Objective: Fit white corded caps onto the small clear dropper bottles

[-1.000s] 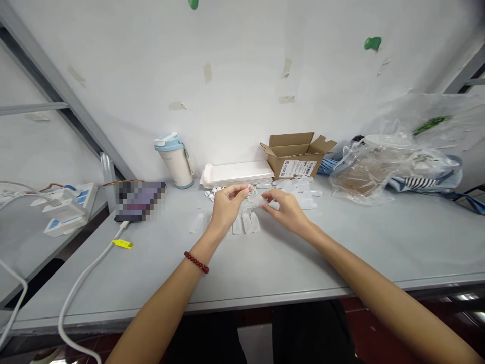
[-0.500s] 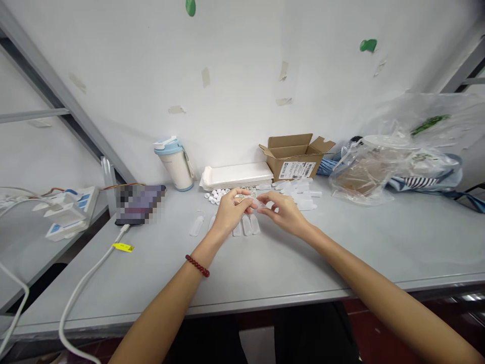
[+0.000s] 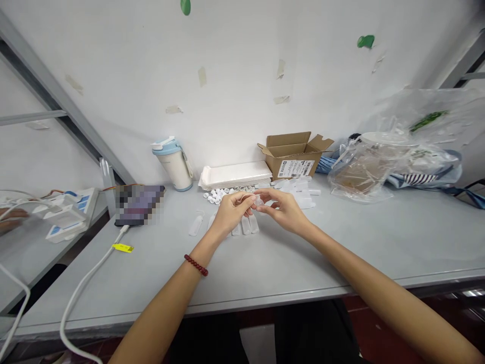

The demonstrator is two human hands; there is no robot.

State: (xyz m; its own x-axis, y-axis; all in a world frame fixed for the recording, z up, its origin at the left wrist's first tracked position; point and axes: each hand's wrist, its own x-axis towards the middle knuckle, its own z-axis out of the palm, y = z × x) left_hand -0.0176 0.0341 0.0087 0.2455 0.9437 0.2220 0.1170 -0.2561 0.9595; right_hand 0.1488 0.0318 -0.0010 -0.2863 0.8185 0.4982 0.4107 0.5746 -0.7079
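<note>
A small, translucent plastic piece point(image 3: 259, 200) sits at the fingertips of both hands, raised over the grey tabletop point(image 3: 288, 268). From my remote seat, I see the right hand point(image 3: 282, 208) pinching it between thumb and fingers. The left hand point(image 3: 232, 209) meets it from the other side, thumb close against its fingers, but I cannot tell whether they grip the piece itself.

Just in front of the hands I have a row of flat, frosted plastic tags point(image 3: 246, 226), partly covered. Behind lie small, round white caps point(image 3: 216, 195); to the right, a heap of clear plastic pieces point(image 3: 303, 191). Farther back I make out a stack of flat white packets point(image 3: 237, 175) beside an open brown cardboard box point(image 3: 294, 164), and a cream cup with a blue lid point(image 3: 175, 167).
</note>
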